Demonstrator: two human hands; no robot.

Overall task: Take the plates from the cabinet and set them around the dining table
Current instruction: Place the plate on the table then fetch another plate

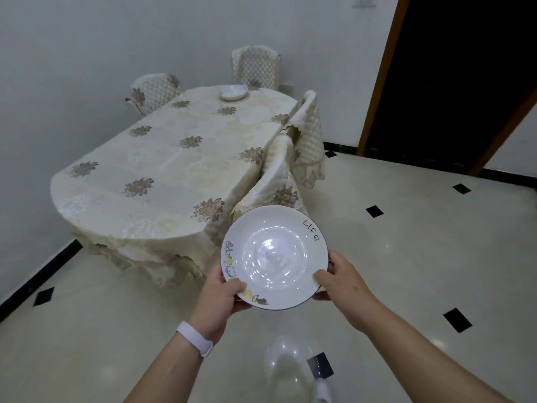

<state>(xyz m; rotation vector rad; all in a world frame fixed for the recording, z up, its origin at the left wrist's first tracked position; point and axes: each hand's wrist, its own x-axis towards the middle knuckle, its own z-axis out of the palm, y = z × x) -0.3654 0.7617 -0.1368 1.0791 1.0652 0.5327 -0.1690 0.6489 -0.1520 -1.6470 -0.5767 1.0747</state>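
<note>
Plate (233, 91) on table's (162, 158) far end

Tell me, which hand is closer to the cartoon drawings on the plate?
Left. The left hand grips the rim of the plate right at the cartoon drawings, its thumb between them. The right hand grips the opposite rim, across the plate from them.

- "Life": the only legible word. It is in thin black handwritten-style letters on the broad white rim of the plate (275, 257), on the upper right side, running along the curve of the rim.
- Cartoon drawings (229, 258): small coloured figures on the same rim, at left and lower left. Any lettering among them is too small to read.
- Second plate (233, 91): at the far end of the table (162, 170). Any marking on it is too small to read.
</note>
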